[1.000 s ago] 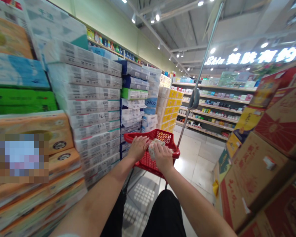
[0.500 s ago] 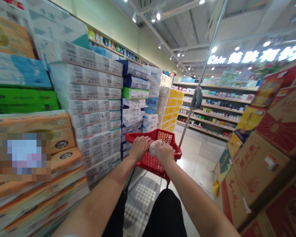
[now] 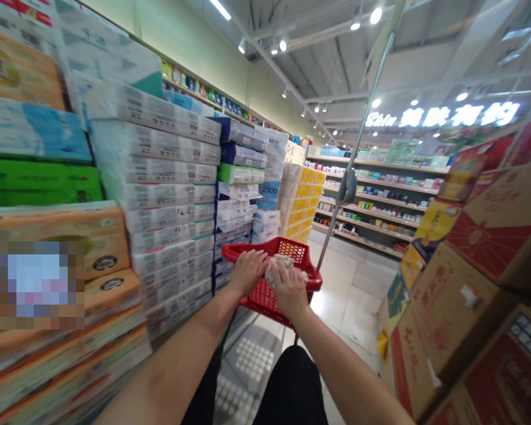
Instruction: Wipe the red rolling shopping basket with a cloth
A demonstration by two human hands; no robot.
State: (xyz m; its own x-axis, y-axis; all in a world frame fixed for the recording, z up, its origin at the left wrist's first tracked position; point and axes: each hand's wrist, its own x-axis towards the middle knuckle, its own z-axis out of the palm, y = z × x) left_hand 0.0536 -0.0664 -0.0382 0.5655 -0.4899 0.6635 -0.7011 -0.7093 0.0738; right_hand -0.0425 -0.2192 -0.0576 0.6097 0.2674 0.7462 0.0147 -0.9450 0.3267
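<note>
A red plastic shopping cart basket point(image 3: 265, 296) stands in front of me at the centre. My left hand point(image 3: 249, 271) lies over its near rim, fingers closed round the edge. Beside it, my right hand point(image 3: 288, 288) is closed on a pale, crumpled cloth point(image 3: 279, 263) at the same rim. Some of the cloth shows beyond the fingers. A metal pole point(image 3: 336, 206) with a grey fitting rises from the right side of the basket.
High stacks of wrapped paper packs point(image 3: 172, 195) line the left side. Cardboard cartons point(image 3: 446, 295) are piled at the right. Tiled floor point(image 3: 349, 295) runs between them towards stocked shelves point(image 3: 380, 195).
The surrounding stacks and shelves have shifted slightly in view. My right hand has moved a little left over the cloth, and more of the cloth shows. My left hand stays on the rim.
</note>
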